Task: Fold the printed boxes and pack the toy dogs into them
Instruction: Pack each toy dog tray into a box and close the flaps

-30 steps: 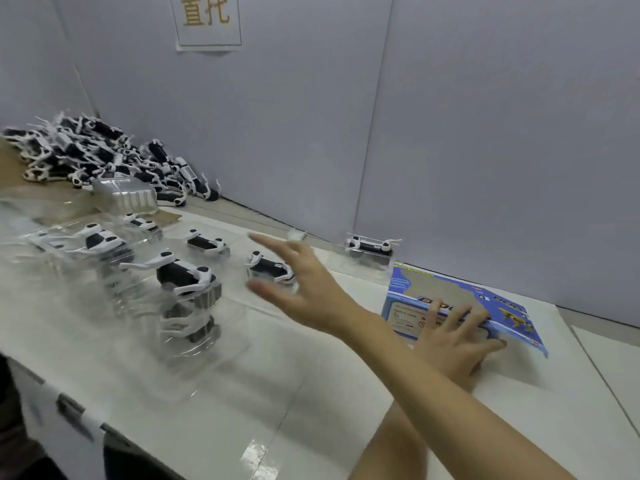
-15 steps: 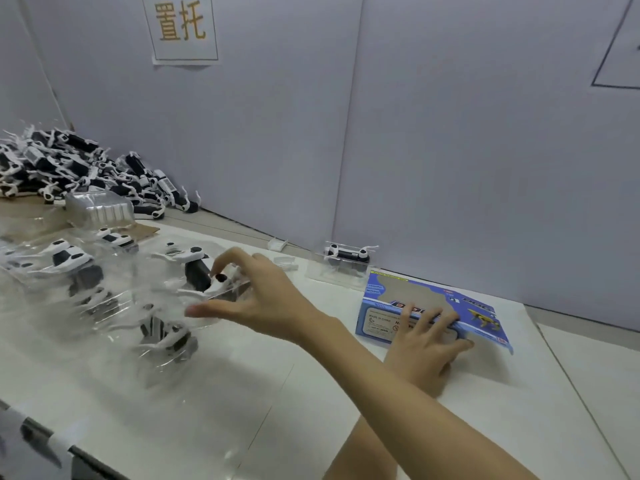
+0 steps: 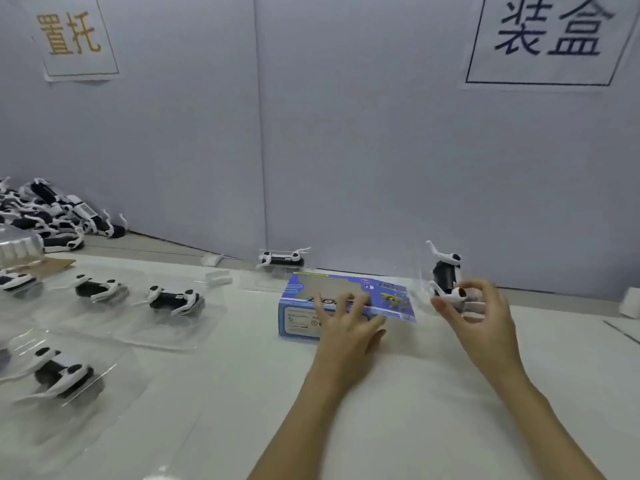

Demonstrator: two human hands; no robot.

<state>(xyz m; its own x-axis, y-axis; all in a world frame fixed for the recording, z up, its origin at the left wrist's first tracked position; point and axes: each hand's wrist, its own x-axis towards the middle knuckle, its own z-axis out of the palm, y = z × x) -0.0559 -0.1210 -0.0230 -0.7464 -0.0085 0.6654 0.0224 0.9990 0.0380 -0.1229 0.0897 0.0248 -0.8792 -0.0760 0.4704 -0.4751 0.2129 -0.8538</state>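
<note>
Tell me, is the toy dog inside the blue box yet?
Not yet. The right hand holds the toy dog in its clear tray beside the blue box.

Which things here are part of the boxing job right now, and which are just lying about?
In the job:
- blue box, left hand resting on it
- toy dog in a clear tray, held by the right hand

Lying about:
- trayed dogs on the left
- dog by the wall
- heap of loose dogs
- wall signs
</note>
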